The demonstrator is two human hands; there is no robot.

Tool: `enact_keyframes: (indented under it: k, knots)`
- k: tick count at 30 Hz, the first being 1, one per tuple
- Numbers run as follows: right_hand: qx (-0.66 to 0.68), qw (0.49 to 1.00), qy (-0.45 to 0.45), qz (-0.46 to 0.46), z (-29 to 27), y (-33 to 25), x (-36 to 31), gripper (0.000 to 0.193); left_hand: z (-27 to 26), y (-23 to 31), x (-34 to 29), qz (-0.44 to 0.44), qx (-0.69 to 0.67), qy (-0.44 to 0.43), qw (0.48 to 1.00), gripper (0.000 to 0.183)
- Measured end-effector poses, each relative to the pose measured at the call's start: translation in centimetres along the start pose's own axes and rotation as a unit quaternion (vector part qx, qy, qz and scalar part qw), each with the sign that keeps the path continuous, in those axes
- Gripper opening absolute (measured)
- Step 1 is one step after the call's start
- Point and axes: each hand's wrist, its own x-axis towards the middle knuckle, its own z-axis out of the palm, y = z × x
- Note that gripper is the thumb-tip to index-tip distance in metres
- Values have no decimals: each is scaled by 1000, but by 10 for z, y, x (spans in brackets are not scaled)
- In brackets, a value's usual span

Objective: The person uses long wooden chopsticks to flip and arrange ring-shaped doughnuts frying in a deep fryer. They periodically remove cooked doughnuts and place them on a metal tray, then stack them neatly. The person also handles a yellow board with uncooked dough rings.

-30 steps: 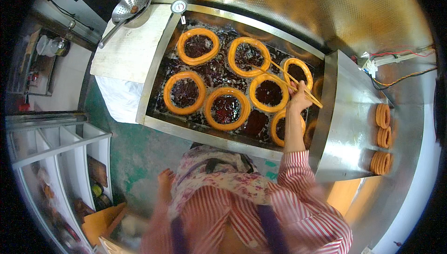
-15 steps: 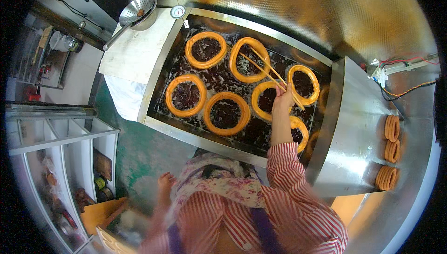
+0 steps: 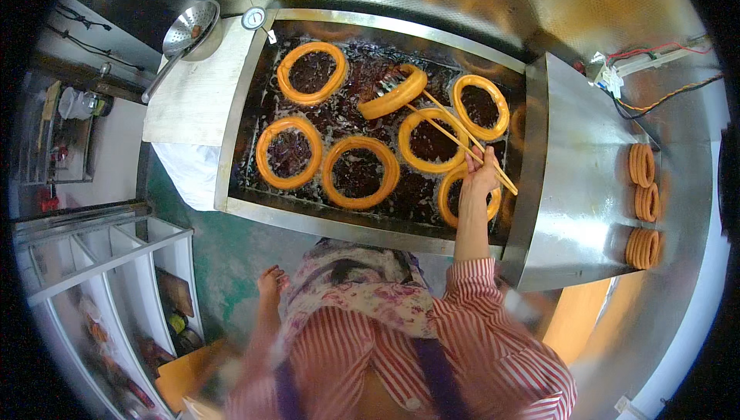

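My right hand (image 3: 482,175) grips a pair of long wooden chopsticks (image 3: 505,179) over a rectangular fryer of dark oil. Their tips are at a golden dough ring (image 3: 391,102) in the upper middle, which stands tilted up on its edge. Froth shows beside it. Several other golden rings float flat around it, among them an upper-left ring (image 3: 284,85), a lower-middle ring (image 3: 331,189) and an upper-right ring (image 3: 501,115). Below my right hand lies another ring (image 3: 445,203), partly covered by it. My left hand (image 3: 270,281) hangs empty beside the apron, its fingers loosely apart.
Stacked brown rings (image 3: 642,246) stand on the steel counter (image 3: 570,173) at right. A perforated strainer (image 3: 185,31) rests on a bowl at upper left, near a dial thermometer (image 3: 253,18) at the fryer's corner. Shelves (image 3: 108,254) stand left; wires (image 3: 655,108) hang at right.
The upper-middle ring, flat before, has been tipped onto its edge with the chopsticks. My right hand has shifted slightly right and down. The whole view has moved a little.
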Motion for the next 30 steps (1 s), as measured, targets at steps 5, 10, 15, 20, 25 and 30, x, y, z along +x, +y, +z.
enact_keyframes:
  k: [5, 10, 15, 20, 25, 30]
  knots:
    - [-69, 993, -30, -88, 13, -4, 9, 19, -3, 1, 12, -4, 26, -5, 1000, 35]
    - [-105, 973, -108, -177, 33, -10, 12, 17, -2, 7, 16, -4, 29, -29, 999, 35]
    - [-101, 950, -157, -252, 38, -28, 5, 19, -9, -8, 35, -25, 13, -21, 999, 35]
    - [-123, 929, -202, -285, 56, -29, -3, 20, -15, -26, 58, -35, -8, -36, 999, 36]
    - [-152, 907, -239, -312, 84, -71, -26, 19, -3, -33, 50, -38, -54, -25, 997, 34]
    - [-251, 838, -406, -267, 131, -59, -68, 19, 3, -33, 31, -47, -38, 15, 998, 30]
